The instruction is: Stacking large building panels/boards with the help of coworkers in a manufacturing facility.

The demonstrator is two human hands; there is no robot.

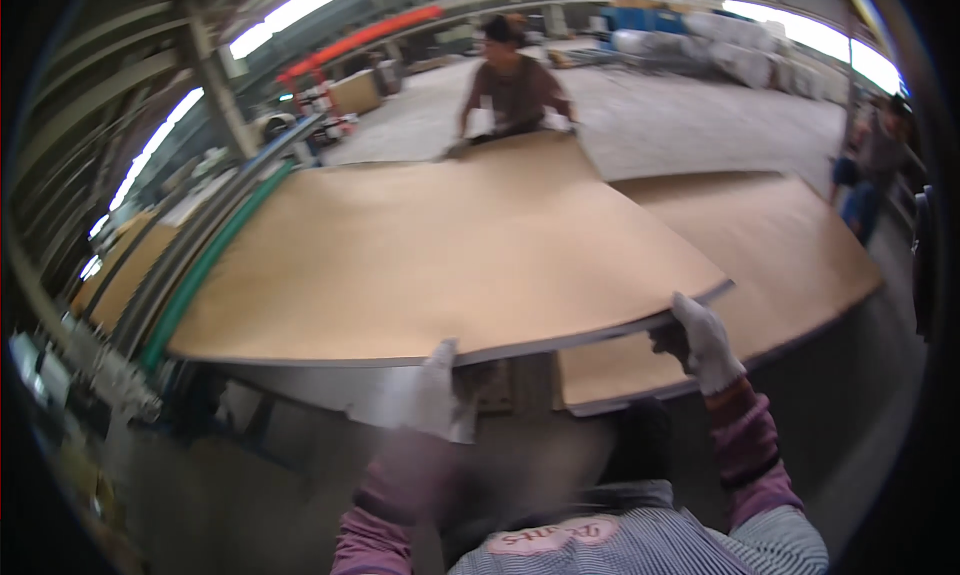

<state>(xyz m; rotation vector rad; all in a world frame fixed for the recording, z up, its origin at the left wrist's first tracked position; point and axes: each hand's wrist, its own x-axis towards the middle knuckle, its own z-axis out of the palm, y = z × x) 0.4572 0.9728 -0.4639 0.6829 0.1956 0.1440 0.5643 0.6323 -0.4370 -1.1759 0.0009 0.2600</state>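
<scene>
A large tan sheet (440,245) with a thin grey edge stretches out in front of me, held up off the floor. My left hand (432,387), in a pale work glove, is closed on its near edge, somewhat blurred. Near the sheet's right corner my right hand (706,343), also gloved, grips the same edge with the thumb on top and dark-tipped fingers below. At the far edge a co-worker (515,90) in a brown top has both hands at the sheet. The sheet's left end lies by a green roller (215,265).
A second tan sheet (770,245) lies lower on the right, partly under the first. The machine frame (150,285) with rails runs along the left. Another person (875,165) stands at the far right. Wrapped rolls (740,55) are stacked at the back.
</scene>
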